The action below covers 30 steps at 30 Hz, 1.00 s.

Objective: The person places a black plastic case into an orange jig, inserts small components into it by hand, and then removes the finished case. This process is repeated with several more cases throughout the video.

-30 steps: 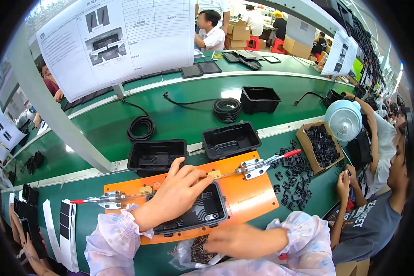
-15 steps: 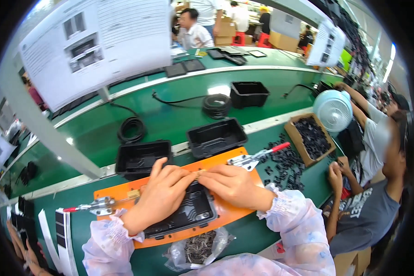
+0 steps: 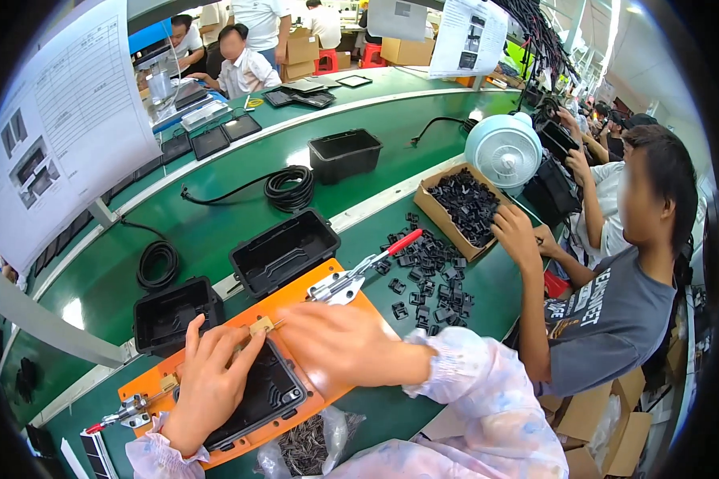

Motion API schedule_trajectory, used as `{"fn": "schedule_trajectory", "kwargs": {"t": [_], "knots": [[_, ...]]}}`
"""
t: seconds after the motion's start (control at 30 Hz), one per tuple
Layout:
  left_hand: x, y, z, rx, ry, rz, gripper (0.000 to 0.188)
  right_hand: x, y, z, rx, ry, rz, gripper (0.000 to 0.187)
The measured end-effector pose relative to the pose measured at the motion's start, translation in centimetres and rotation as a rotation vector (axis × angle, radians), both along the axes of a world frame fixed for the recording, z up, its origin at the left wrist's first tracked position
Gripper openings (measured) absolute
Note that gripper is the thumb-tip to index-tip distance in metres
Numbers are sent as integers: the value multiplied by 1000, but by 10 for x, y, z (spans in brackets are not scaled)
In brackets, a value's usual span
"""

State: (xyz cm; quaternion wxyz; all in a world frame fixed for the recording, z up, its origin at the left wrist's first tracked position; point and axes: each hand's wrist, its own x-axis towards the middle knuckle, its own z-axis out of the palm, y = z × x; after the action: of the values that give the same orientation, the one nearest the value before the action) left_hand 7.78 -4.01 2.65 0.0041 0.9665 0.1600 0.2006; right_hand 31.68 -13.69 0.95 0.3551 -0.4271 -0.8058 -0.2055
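Observation:
My left hand (image 3: 214, 383) lies over the left part of a black plastic box half (image 3: 276, 391) seated in an orange fixture plate (image 3: 367, 307). Its fingers are spread, one raised, and a fingertip touches a small brass-coloured block (image 3: 261, 325) at the box's far edge. A thin metal pin (image 3: 279, 322) sticks out of that block. Just right of it is my right hand (image 3: 339, 343), its fingers smeared by motion, so its grip does not show. A second brass block (image 3: 168, 382) sits by the left toggle clamp (image 3: 132, 411).
Two black box halves (image 3: 284, 251) (image 3: 177, 314) stand beyond the plate. A red-handled clamp (image 3: 339, 286) is at its far right. Loose black clips (image 3: 431, 275), a carton of clips (image 3: 429, 209), a fan (image 3: 505, 152) and a co-worker (image 3: 615, 307) are rightward. A bag of pins (image 3: 305, 447) lies nearest me.
The view has swung right, so the bench appears shifted left. My right hand has moved off the brass block to the right; my left stays by it. The co-worker's hand now reaches to the carton.

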Motion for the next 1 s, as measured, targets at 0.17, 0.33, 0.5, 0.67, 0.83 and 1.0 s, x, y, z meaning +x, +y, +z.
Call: {"fn": "schedule_trajectory", "kwargs": {"t": [0.17,0.33,0.5,0.67,0.83,1.0], "knots": [[-6,2,-1,-14,-22,-15,55,84,-32,-31,-365,278,-599,18],[-1,2,0,-26,-22,-19,54,124,-23,-73,-560,87,-715,24],[-9,1,-2,-42,-12,-4,54,124,-7,-65,-619,561,-632,19],[-17,5,6,-27,-24,27,48,136,15,-59,-734,1240,-518,15],[-26,7,16,-3,-63,70,47,150,12,-81,-480,380,-492,21],[-48,1,30,28,-103,235,44,148,14,-79,-740,592,-557,32]]}}
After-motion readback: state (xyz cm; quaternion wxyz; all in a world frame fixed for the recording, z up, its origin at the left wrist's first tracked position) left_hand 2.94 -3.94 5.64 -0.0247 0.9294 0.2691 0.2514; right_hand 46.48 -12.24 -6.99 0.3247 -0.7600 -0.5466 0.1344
